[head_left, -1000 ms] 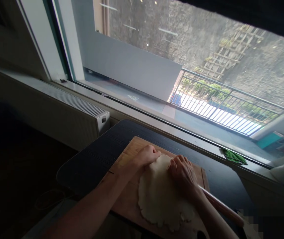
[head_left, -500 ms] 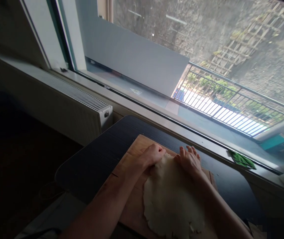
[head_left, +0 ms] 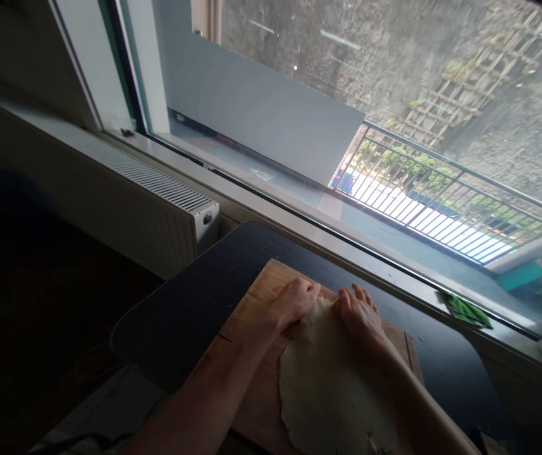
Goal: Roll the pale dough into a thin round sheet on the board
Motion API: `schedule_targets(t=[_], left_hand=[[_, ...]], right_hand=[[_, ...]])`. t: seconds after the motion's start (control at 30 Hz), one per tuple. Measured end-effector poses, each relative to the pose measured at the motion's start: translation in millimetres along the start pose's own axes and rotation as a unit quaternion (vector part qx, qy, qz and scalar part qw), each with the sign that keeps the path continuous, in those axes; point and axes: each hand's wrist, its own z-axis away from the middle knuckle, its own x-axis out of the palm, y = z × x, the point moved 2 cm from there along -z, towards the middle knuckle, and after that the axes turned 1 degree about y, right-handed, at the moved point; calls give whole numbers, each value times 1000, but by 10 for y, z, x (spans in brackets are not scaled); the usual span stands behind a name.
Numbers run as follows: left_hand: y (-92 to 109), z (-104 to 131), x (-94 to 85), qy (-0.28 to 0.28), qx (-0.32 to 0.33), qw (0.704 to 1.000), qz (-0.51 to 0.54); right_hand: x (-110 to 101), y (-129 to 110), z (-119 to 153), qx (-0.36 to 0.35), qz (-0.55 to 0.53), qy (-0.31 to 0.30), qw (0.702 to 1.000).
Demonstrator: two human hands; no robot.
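Observation:
A thin, pale sheet of dough (head_left: pixel 332 379) with a ragged edge lies on a wooden board (head_left: pixel 256 392). At its far edge, my left hand (head_left: pixel 296 302) is closed, fingers curled round the dough's upper left part. Just to the right, my right hand (head_left: pixel 358 313) bears on the same far edge. Its thumb and index finger look pinched there, while the other fingers point forward, slightly apart. The fingertips of both hands are partly hidden. A small tear shows near the dough's lower right, and my right forearm covers the right side.
Under the board is a dark table (head_left: pixel 180 309) with rounded corners. Beyond it run a window sill (head_left: pixel 299 221) and a large window. A white radiator (head_left: pixel 171 215) stands to the left of the table. A green cloth (head_left: pixel 465 309) lies on the sill at the right.
My right hand's fingers have drawn closer together and lowered slightly, shifting a little left. My left hand stays closed at the dough's edge. The whole view has shifted slightly.

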Motion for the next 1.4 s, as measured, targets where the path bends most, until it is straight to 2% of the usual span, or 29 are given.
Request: schedule_targets(t=[0.13,0.3,0.5,0.57,0.67,0.73,0.83,0.9,0.97,1.03,1.13,1.3,1.4], left_hand=[[-32,-19,26,-6,10,1000,7],[-6,2,-11,0,21,1000,-1],[27,17,-7,-3,22,1000,7],[38,22,-6,7,35,999,7],[39,24,-11,11,35,999,20],[23,19,-8,2,26,999,33],[0,17,-1,2,23,999,37],[5,24,-4,7,27,999,29],[31,31,-16,11,29,999,19],[76,29,-33,11,26,1000,8],[180,16,-43,3,16,1000,-14],[400,54,85,-34,10,997,-67],[432,134,214,-32,34,995,-86]], right_hand=[[45,-95,170,-65,-6,16,998],[-33,33,-85,7,41,-12,999],[45,-76,142,-74,-1,29,997],[13,-47,69,-55,15,37,998],[-19,3,-46,-10,27,15,999],[16,-44,44,-31,18,15,999],[91,-180,310,-106,29,73,991],[86,-215,356,-118,51,128,983],[34,-173,240,-81,63,174,979],[-17,-85,79,-47,67,190,978],[-32,37,18,-73,70,189,977],[-62,263,338,-139,26,206,968],[-118,421,558,-186,-7,204,961]])
